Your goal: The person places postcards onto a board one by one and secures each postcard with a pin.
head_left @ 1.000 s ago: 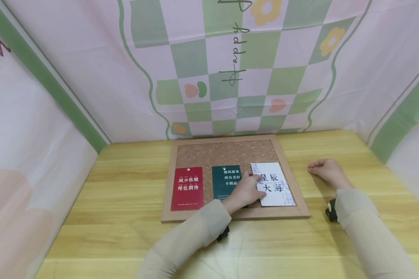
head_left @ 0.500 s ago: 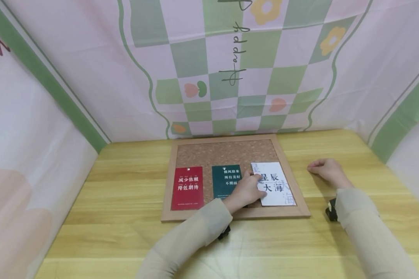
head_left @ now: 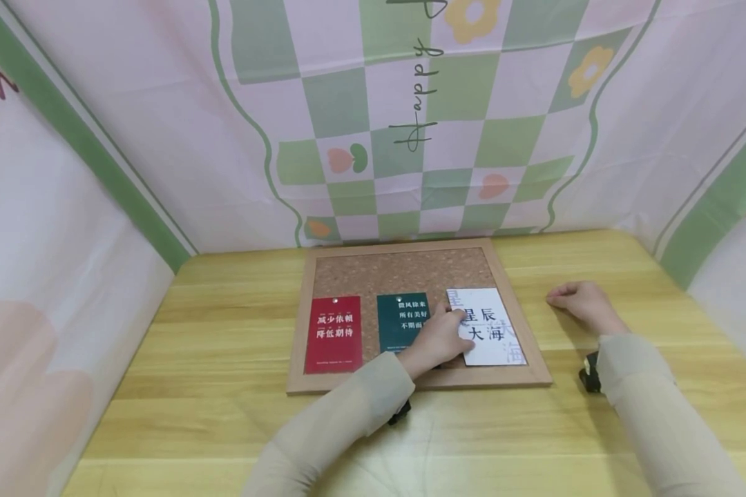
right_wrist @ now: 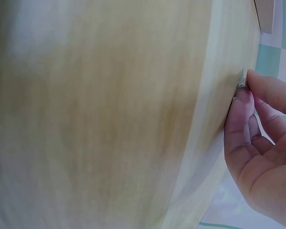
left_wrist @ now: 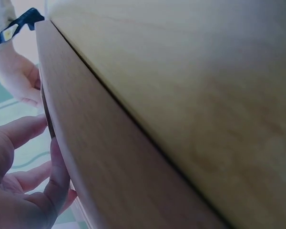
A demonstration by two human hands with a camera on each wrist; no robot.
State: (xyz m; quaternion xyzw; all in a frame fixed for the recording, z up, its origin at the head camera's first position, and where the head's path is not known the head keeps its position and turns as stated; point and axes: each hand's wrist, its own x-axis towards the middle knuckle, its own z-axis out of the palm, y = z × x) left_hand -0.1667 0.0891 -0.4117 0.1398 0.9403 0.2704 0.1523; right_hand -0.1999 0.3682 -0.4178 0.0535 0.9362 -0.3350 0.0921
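My left hand presses on the left part of a white card with dark characters, its fingers spread and the card flat on a framed cork board. Beside it a dark green card is partly hidden by that hand. Farther left lies a red card. Both coloured cards have a small tack at the top. Right of the board, just over the table, my right hand pinches a tiny shiny thumbtack between thumb and forefinger.
The board's wooden frame borders the cork on a yellow wood-grain table. Behind the table hangs a checked cloth with flowers. Black wrist cameras sit at both cuffs.
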